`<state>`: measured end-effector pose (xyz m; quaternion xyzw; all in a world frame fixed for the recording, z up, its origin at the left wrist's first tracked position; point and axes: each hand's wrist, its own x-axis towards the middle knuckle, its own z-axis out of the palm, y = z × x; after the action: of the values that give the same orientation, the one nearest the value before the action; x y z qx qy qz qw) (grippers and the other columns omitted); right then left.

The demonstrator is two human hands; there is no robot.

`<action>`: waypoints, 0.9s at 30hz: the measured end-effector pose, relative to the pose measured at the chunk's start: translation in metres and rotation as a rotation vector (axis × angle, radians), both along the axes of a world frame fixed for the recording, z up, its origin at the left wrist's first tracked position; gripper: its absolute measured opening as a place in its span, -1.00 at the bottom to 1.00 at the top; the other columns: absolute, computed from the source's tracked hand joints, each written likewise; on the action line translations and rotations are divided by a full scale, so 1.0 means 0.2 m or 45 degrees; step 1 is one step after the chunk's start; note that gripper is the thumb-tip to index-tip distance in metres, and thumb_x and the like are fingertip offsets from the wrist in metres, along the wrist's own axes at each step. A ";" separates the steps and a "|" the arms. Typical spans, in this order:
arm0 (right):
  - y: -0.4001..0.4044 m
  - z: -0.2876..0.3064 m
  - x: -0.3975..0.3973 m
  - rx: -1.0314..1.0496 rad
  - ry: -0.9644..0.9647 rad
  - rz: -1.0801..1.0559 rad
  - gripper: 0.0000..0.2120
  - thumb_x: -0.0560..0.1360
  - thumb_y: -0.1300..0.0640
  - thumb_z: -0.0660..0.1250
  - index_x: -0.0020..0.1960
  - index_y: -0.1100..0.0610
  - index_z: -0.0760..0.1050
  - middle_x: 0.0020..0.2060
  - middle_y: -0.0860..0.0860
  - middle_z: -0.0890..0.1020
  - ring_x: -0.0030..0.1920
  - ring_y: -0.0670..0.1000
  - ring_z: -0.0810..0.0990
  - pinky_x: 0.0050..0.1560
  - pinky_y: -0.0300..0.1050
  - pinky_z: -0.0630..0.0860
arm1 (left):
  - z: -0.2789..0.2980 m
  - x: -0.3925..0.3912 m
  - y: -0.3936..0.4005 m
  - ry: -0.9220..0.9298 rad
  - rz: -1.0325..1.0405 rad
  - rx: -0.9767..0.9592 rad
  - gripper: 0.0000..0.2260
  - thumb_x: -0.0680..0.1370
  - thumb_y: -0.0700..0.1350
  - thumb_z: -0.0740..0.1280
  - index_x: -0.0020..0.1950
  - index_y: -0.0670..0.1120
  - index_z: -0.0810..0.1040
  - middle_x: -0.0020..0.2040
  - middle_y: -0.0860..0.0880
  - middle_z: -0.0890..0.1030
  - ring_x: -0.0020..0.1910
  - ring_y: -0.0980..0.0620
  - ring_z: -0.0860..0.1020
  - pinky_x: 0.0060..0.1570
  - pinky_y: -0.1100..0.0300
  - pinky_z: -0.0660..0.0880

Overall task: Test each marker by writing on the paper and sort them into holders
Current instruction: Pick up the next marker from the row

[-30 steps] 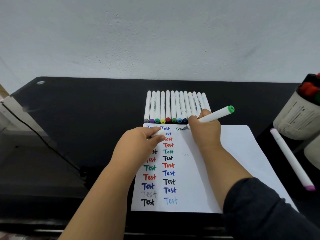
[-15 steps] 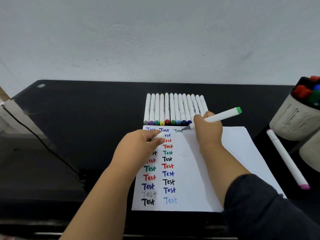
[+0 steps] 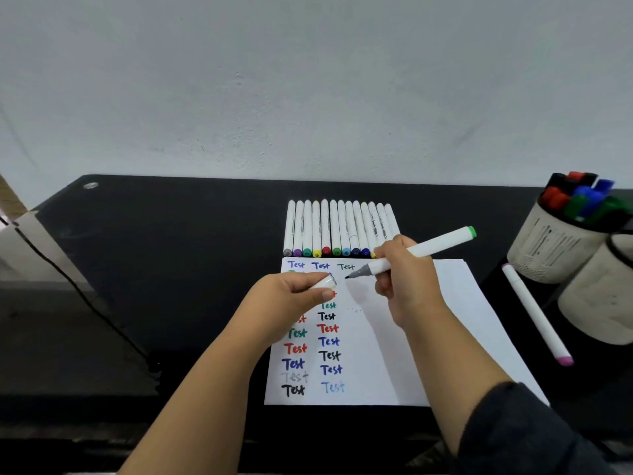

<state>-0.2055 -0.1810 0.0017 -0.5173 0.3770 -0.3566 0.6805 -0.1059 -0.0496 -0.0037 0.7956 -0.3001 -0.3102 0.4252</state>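
Right hand [image 3: 406, 279] grips marker [image 3: 421, 252], left hand [image 3: 294, 296] pinches cap [image 3: 323, 284]

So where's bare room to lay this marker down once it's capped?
Free: the right half of the paper, and the black desk left of the marker row. Crowded: the right edge, with the holders and the pink-ended marker.

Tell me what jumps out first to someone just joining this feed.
The white paper at centre, filled with coloured "Test" words. Above it, the right hand holds an uncapped marker, and the left hand pinches its cap. A row of markers lies behind the sheet.
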 end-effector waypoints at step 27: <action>0.17 -0.05 -0.02 -0.216 -0.029 0.214 -0.66 0.50 0.29 0.30 -0.35 0.11 0.23 -0.58 -0.06 0.37 -0.54 -0.09 0.35 -0.46 -0.25 0.37 | 0.04 -0.08 0.06 0.101 0.037 -0.216 -0.82 0.41 -0.04 0.46 -0.26 0.26 0.58 -0.29 0.16 0.66 -0.20 0.14 0.59 -0.23 0.28 0.50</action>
<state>-0.2098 -0.1462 -0.0090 -0.5988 0.2930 -0.3348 0.6660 -0.1214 -0.0370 0.0041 0.7481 -0.2966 -0.3086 0.5070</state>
